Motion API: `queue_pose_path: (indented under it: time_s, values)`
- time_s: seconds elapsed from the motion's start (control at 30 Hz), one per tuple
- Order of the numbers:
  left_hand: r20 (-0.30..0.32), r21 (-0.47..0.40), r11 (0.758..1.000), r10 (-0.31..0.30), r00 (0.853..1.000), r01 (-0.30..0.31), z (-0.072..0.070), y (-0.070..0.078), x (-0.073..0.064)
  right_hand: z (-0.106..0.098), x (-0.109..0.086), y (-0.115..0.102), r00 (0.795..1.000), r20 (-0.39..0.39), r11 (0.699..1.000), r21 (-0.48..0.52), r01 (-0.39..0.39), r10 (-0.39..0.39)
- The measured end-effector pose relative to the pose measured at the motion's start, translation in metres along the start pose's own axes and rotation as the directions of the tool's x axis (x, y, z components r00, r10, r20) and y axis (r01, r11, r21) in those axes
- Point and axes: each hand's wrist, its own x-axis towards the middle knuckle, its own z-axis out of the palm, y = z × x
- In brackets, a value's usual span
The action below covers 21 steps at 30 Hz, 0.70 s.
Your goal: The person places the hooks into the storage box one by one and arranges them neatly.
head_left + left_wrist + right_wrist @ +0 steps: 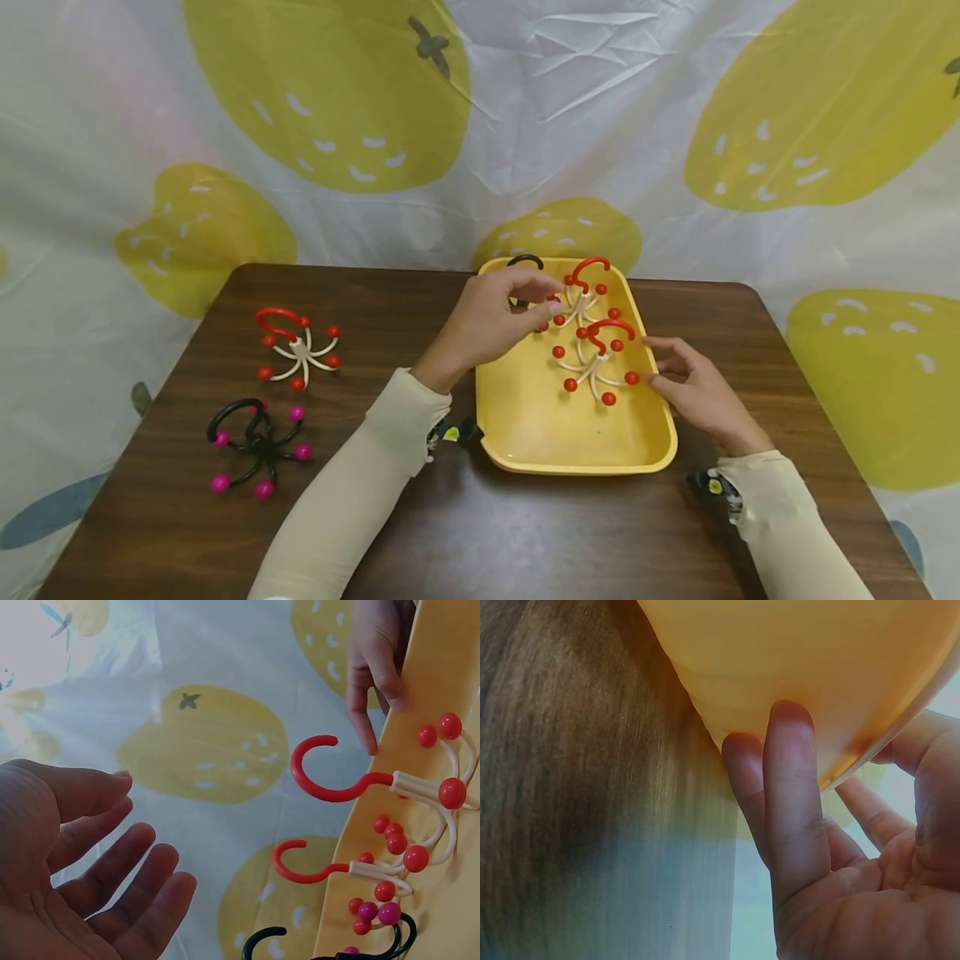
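While fingers point(791, 757) touch smooth tray point(525, 425), curved hooks point(337, 796)

White hooks point(300, 350) have red curls point(276, 312) and red ball tips point(333, 361); black hooks point(264, 446) have magenta balls point(302, 452). Tray point(532, 429) plain yellow, table point(480, 533) dark brown wood grain. Backdrop cloth point(495, 150) white with big yellow fruits point(337, 83), white dashes point(362, 175), grey-green stems point(431, 48); both sleeves point(352, 492) plain cream.
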Motion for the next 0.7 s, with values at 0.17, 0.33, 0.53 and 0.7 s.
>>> queue_pose_path:
  time_s: [0.17,0.33,0.53,0.7]
  values:
    - [-0.035,-0.002,1.0,-0.018,0.999,0.018,-0.011,0.003,-0.01,0.0,0.001,0.0,1.0,-0.005,1.0,-0.015,0.011,-0.011]
    - [-0.057,-0.016,0.999,-0.037,0.998,0.036,-0.02,0.004,-0.02,-0.001,0.0,-0.001,1.0,-0.003,0.999,-0.025,0.024,-0.024]
    - [-0.095,-0.036,0.998,-0.052,0.994,0.049,-0.031,-0.001,-0.03,-0.001,0.0,0.0,0.999,-0.015,0.998,-0.043,0.049,-0.05]
    - [-0.142,-0.031,0.998,-0.05,0.989,0.046,-0.041,-0.006,-0.039,0.0,0.0,-0.001,0.998,-0.023,0.997,-0.05,0.054,-0.056]
